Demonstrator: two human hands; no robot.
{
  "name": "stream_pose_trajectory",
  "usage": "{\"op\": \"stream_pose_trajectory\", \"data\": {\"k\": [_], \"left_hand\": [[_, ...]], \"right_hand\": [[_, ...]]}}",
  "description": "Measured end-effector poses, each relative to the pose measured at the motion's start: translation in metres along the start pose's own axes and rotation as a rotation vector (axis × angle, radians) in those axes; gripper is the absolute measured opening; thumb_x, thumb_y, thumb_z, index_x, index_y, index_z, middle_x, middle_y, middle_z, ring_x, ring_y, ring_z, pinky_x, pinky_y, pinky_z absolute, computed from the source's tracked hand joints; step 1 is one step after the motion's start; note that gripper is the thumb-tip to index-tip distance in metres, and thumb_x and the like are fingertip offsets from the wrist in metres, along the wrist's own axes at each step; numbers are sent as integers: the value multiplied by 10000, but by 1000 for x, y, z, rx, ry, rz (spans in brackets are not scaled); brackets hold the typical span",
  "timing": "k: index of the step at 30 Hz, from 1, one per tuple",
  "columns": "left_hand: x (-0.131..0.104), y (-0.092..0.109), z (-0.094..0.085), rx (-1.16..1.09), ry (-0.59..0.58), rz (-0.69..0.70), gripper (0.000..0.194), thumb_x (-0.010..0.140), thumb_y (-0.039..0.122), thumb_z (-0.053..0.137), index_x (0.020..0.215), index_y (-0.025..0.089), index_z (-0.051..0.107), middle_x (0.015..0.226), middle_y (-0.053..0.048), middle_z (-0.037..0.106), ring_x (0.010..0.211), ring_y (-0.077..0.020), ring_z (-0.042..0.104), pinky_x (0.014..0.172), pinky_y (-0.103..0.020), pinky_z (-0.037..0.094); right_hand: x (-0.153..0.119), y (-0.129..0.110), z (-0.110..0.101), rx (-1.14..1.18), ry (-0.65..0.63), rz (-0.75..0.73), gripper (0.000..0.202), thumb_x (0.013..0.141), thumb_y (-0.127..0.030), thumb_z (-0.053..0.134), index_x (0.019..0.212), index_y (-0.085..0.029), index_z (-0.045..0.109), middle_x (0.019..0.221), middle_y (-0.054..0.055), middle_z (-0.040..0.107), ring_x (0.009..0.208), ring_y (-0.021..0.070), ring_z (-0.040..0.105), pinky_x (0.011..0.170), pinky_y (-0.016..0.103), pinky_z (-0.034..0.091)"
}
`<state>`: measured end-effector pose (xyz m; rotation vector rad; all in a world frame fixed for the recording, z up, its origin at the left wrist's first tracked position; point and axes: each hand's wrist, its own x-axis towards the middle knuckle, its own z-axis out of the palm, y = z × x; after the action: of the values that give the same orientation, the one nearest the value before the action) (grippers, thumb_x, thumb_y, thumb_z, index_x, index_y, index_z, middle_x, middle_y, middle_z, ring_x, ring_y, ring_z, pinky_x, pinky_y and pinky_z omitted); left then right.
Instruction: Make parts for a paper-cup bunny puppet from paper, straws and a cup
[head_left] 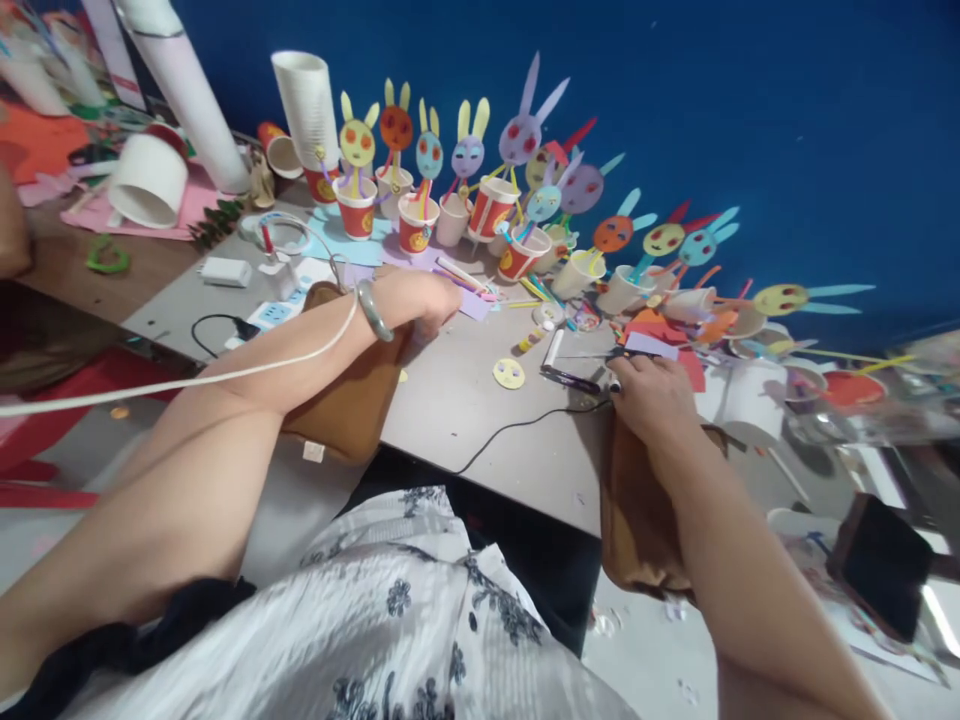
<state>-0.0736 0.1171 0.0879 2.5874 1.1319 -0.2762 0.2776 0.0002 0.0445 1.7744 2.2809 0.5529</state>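
Note:
My left hand (435, 302), a bangle at its wrist, bends down over the tabletop beside a purple paper piece (472, 305). Its fingers curl together, and what they hold, if anything, is hidden. On the right, my right hand (654, 392) rests at the table edge with curled fingers, close to the dark handles of scissors (619, 352) and a black glue gun (571, 380) with a cord. I cannot make out what is under those fingers. Between the hands lies a yellow paper face (508, 374), near a small yellow tube (531, 340).
Paper cups with rabbit-faced figures (469, 155) line the back by the blue wall (712, 90). A tall cup stack (304, 110) stands at left, near a power strip (274, 312). Brown cushions (349, 400) hang at the table edge. A white cable (187, 383) crosses my left arm.

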Motion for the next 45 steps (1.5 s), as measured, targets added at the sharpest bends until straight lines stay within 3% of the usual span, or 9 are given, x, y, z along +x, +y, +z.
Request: {"op": "stream_pose_trajectory", "data": {"k": [2, 9, 20, 23, 26, 31, 36, 41, 45], "left_hand": [[-3, 3, 11, 151, -94, -55, 190, 563, 66, 747, 727, 149, 795, 691, -90, 733, 743, -244, 672, 665, -291, 457], [-8, 1, 24, 178, -16, -38, 258, 634, 60, 720, 876, 62, 812, 770, -168, 755, 819, -282, 698, 722, -315, 472], [0, -22, 23, -4, -158, -46, 174, 655, 184, 733, 809, 138, 799, 767, -101, 758, 733, -224, 670, 667, -268, 446], [-2, -35, 18, -254, -58, 3, 155, 657, 199, 725, 792, 140, 773, 766, -66, 751, 728, -191, 659, 688, -250, 456], [-2, -44, 10, -612, 172, 109, 117, 670, 184, 742, 768, 126, 711, 759, -45, 730, 739, -150, 657, 712, -236, 472], [10, -28, -1, -1008, 355, 52, 192, 737, 144, 747, 895, 133, 639, 734, 0, 685, 691, -108, 682, 753, -280, 535], [35, 3, 15, -826, 180, -176, 201, 654, 65, 757, 835, 127, 695, 647, -4, 682, 623, -126, 673, 679, -265, 547], [48, 14, 39, -756, 91, -139, 108, 656, 92, 712, 752, 142, 710, 612, -9, 682, 601, -143, 674, 621, -245, 540], [42, 10, 33, -694, 55, -94, 80, 708, 154, 682, 764, 153, 740, 654, -21, 715, 613, -142, 680, 631, -237, 521]], "right_hand": [[4, -3, 6, -19, 2, 9, 256, 856, -65, 479, 931, -89, 723, 865, 193, 736, 737, 247, 601, 824, 378, 344], [10, -14, 7, -24, 51, 31, 291, 899, -119, 462, 990, -87, 737, 941, 201, 741, 847, 294, 638, 857, 413, 344], [46, -38, 5, 612, -25, 122, 321, 805, -327, 653, 1087, -179, 695, 963, 121, 767, 856, 286, 698, 781, 418, 523], [55, -44, 8, 794, -59, 209, 464, 768, -343, 683, 1194, -165, 638, 996, 123, 755, 829, 269, 703, 763, 412, 548], [60, -47, 15, 872, 27, 274, 517, 721, -325, 687, 1210, -184, 595, 997, 105, 737, 819, 263, 696, 771, 432, 557], [58, -51, 34, 1063, 150, 322, 534, 673, -375, 686, 1162, -206, 553, 984, 89, 709, 814, 252, 678, 771, 438, 564], [54, -57, 42, 1124, 222, 303, 439, 689, -355, 648, 1102, -223, 575, 951, 78, 724, 802, 236, 685, 769, 415, 565], [46, -57, 32, 1023, 355, 282, 316, 758, -305, 596, 1058, -206, 613, 983, 107, 748, 839, 256, 694, 744, 407, 557], [38, -59, 19, 860, 527, 226, 163, 839, -249, 547, 964, -203, 641, 909, 107, 738, 856, 271, 693, 844, 442, 545]]}}
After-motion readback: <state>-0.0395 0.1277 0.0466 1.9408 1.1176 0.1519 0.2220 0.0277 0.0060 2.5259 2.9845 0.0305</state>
